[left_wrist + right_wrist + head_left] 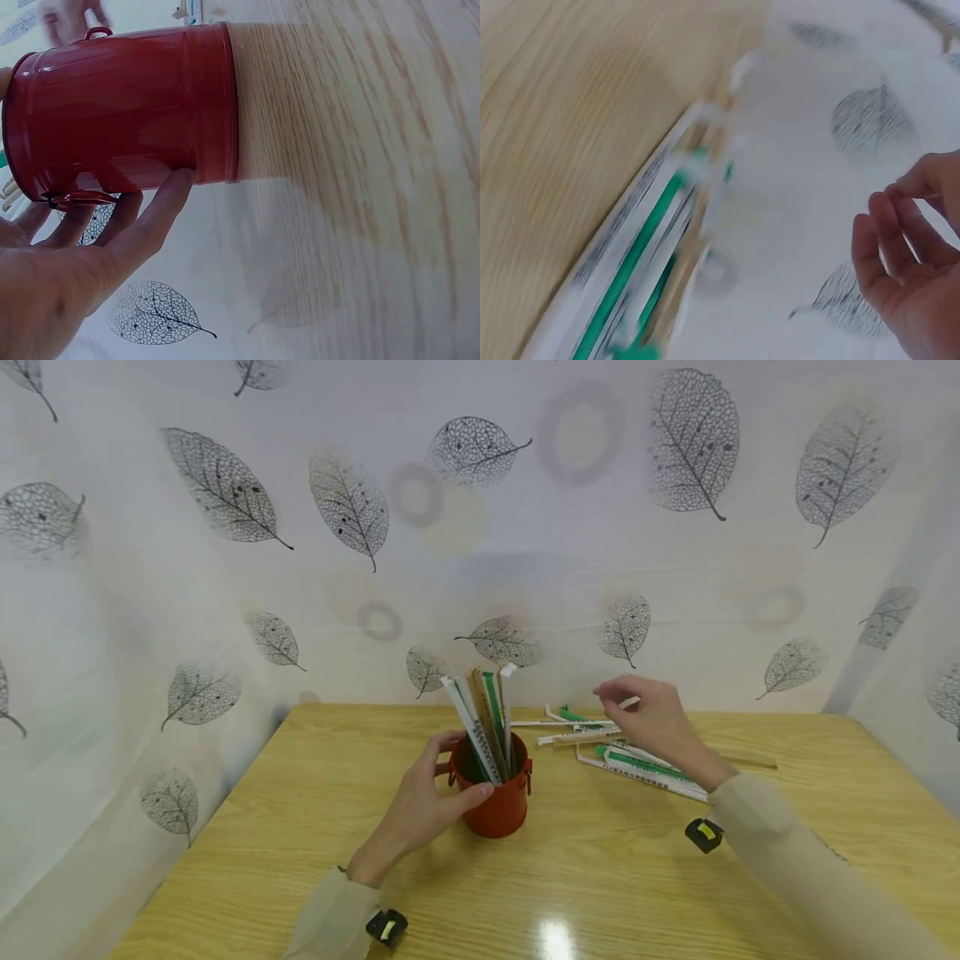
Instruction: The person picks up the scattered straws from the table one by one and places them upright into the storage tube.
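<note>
A small red metal bucket [495,810] with ring handles stands on the table, holding several paper-wrapped straws [483,727] in white, brown and green that lean out of its top. My left hand [427,789] grips the bucket by its side, thumb over the near rim and fingers round the far side. In the left wrist view, the fingers of that hand spread along the red wall [127,112]. Above a loose pile of wrapped straws [637,768] to the bucket's right hovers my right hand [651,714], fingers loosely bent with nothing between them.
The wooden table [247,860] backs onto a pale curtain [525,585] printed with leaf skeletons. Part of the straw pile lies under my right wrist and forearm. Small black devices with yellow marks [705,833] appear beside both sleeves.
</note>
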`<action>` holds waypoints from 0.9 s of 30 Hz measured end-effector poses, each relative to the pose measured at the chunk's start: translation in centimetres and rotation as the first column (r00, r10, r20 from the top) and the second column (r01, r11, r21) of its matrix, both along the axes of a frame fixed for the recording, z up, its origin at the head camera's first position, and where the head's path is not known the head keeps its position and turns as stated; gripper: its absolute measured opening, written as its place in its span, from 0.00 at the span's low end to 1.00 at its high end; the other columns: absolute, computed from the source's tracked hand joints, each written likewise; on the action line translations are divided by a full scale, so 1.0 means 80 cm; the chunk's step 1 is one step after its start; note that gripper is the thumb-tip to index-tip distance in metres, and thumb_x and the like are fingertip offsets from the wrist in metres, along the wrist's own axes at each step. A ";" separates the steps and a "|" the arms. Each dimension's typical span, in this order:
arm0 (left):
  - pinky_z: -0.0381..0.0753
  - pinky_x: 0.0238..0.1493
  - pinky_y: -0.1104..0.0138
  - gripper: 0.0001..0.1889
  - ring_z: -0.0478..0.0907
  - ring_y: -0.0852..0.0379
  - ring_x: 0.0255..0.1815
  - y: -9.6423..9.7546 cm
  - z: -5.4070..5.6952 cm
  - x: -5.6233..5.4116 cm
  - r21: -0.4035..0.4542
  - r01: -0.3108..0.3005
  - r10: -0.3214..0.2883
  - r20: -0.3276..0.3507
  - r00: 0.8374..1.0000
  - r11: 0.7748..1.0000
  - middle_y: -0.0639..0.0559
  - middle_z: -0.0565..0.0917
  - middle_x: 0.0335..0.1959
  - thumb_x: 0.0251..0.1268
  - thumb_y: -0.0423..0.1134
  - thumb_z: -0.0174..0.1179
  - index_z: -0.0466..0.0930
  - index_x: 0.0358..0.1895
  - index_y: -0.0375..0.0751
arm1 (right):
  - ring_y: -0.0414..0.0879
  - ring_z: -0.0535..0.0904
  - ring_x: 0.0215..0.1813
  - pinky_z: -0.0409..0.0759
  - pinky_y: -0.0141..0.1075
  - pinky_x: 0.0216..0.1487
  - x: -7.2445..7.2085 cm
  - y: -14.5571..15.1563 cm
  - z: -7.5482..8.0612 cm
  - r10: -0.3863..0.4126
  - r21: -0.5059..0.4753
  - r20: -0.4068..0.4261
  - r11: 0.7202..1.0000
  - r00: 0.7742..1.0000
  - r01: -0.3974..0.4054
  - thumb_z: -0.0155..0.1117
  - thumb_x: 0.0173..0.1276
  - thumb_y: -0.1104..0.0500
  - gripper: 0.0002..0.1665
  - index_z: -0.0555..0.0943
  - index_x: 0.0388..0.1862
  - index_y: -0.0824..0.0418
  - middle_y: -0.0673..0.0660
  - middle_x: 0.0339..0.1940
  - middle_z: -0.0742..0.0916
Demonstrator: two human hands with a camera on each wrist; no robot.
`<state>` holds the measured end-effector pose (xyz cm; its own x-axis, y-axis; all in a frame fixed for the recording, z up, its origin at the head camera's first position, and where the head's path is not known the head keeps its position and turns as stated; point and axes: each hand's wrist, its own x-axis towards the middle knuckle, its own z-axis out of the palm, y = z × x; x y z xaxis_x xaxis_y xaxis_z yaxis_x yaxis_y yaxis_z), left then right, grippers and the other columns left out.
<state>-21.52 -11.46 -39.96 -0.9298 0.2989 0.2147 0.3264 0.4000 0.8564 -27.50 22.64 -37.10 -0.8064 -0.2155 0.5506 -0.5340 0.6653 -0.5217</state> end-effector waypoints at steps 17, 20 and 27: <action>0.79 0.65 0.48 0.38 0.76 0.45 0.66 0.001 0.001 0.002 0.000 -0.013 0.013 0.011 1.000 1.000 0.48 0.74 0.70 0.63 0.50 0.71 0.64 0.75 0.53 | 0.54 0.88 0.41 0.88 0.49 0.43 -0.008 0.077 -0.038 -0.027 0.473 0.235 0.876 0.972 -0.090 0.65 0.67 0.70 0.10 0.88 0.45 0.64 0.59 0.39 0.91; 0.79 0.65 0.48 0.39 0.75 0.44 0.66 0.000 0.000 0.001 0.004 -0.009 0.009 0.010 1.000 1.000 0.48 0.74 0.70 0.63 0.50 0.71 0.64 0.75 0.53 | 0.51 0.86 0.39 0.86 0.47 0.40 -0.008 0.075 -0.038 -0.042 0.493 0.252 0.865 0.967 -0.091 0.63 0.67 0.71 0.12 0.87 0.48 0.66 0.60 0.40 0.90; 0.77 0.67 0.47 0.39 0.73 0.44 0.69 -0.001 -0.002 0.000 0.007 -0.002 0.002 0.003 1.000 1.000 0.48 0.74 0.70 0.63 0.50 0.70 0.63 0.75 0.52 | 0.40 0.76 0.30 0.78 0.36 0.30 -0.008 0.074 -0.041 -0.038 0.526 0.189 0.847 0.981 -0.069 0.64 0.68 0.71 0.14 0.86 0.51 0.65 0.55 0.34 0.88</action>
<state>-21.53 -11.52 -40.11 -0.9310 0.2958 0.2140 0.3231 0.3947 0.8601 -28.15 28.58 -40.38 -0.8756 -0.4438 0.1906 -0.4759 0.8602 -0.1832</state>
